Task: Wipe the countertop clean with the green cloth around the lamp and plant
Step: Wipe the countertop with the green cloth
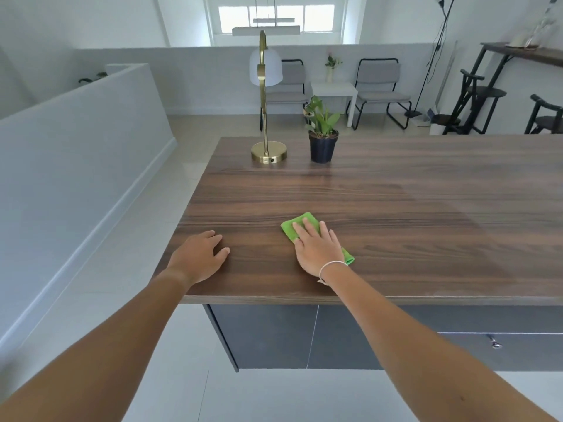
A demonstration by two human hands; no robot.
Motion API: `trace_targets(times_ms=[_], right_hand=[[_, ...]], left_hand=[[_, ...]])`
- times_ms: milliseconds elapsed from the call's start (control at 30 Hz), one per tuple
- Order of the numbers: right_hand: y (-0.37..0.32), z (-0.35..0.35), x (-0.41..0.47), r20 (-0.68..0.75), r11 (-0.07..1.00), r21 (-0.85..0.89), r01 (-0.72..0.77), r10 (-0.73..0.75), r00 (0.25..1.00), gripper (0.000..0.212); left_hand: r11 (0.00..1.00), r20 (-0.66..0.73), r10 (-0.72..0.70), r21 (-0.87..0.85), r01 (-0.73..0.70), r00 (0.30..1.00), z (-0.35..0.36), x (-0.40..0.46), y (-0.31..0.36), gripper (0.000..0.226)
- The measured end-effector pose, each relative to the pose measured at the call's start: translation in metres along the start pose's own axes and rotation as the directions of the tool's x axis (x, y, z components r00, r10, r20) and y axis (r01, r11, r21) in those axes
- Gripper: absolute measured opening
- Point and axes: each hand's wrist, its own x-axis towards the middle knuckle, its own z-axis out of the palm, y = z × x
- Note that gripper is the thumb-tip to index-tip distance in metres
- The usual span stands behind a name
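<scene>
Right hand point(316, 251) flat with fingers spread on the green cloth point(297, 228) near the countertop's point(426, 208) near edge, left hand point(198, 257) resting loosely curled on bare wood, brass lamp point(268, 152) and potted plant point(323, 138) far back, side by side

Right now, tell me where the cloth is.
In the head view the cloth lies flat on the countertop near its front edge, pressed under the right hand, well short of the lamp and plant.
</scene>
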Motion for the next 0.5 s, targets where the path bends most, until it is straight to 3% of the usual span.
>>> trace_targets(times_ms=[100,200,333,500], right_hand=[[0.021,-0.022,0.003,0.033,0.964,0.266,0.008,-0.017,0.999,0.049],[0.066,-0.044,0.008,-0.036,0.994,0.109,-0.029,0.033,0.999,0.049],[0.105,-0.045,0.011,0.026,0.996,-0.069,-0.063,0.065,0.998,0.049],[0.108,-0.035,0.022,-0.023,0.997,-0.081,-0.002,0.000,1.000,0.048]], left_hand=[[0.999,-0.018,0.018,-0.029,-0.018,1.000,0.000,0.003,0.020,0.052],[0.992,-0.059,0.075,-0.097,-0.080,0.995,0.004,0.011,0.065,0.051],[0.957,-0.051,0.229,-0.171,-0.235,0.972,0.023,0.019,0.148,0.055],[0.977,0.069,0.214,-0.011,-0.213,0.974,0.047,0.025,0.177,0.076]])
